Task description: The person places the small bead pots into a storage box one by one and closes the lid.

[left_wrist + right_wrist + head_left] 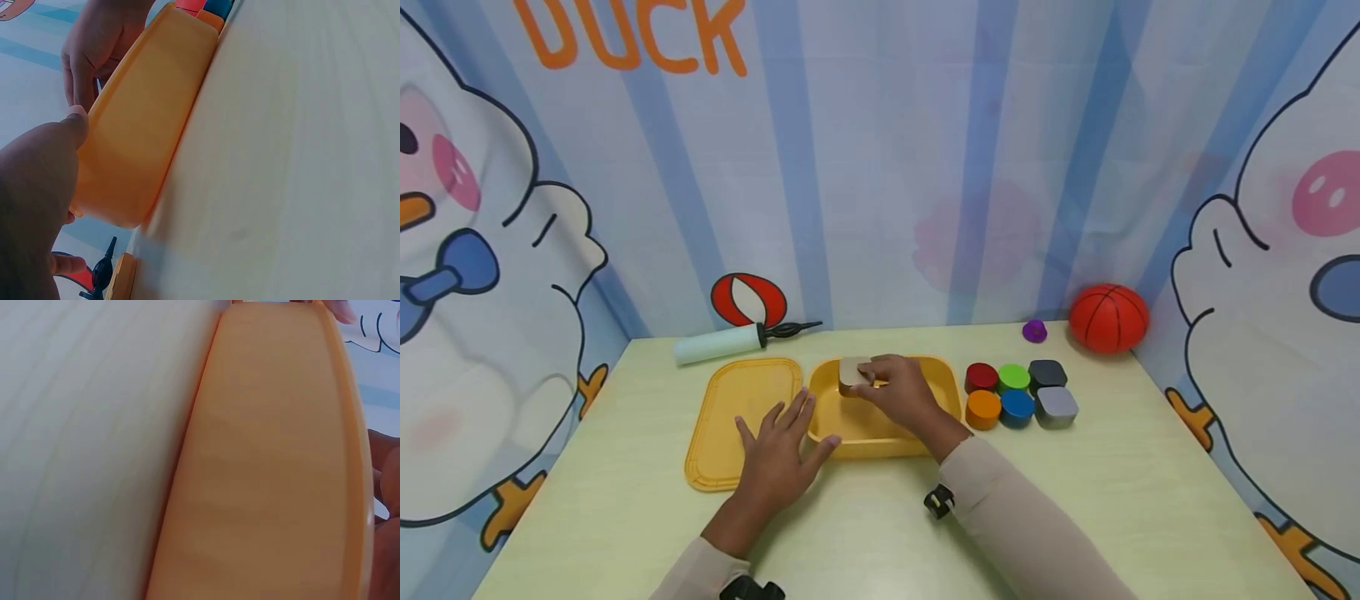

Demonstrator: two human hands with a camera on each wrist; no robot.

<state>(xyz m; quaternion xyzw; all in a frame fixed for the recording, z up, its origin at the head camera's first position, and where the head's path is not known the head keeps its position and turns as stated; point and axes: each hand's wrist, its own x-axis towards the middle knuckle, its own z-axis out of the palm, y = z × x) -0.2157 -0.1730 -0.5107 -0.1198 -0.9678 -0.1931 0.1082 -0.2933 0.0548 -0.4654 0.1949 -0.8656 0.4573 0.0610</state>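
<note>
My right hand [902, 392] reaches into a yellow plastic box [880, 448] and pinches a beige block with rounded corners [852, 375] between thumb and fingers, at the box's left end. My left hand [778, 462] spreads its fingers at the box's left front corner, with the thumb along the front rim. In the left wrist view that thumb [75, 122] lies right at the rim of the box [147, 119]. The box's outer wall [269, 456] fills much of the right wrist view and hides the beige block there.
A yellow lid [718, 425] lies left of the box. To its right stand round pieces in dark red [982, 377], green [1014, 377], orange [983, 409] and blue [1017, 408], beside squarish black [1047, 374] and grey [1057, 407] ones. Behind are a pump [722, 343], purple item [1034, 331] and red ball [1108, 318].
</note>
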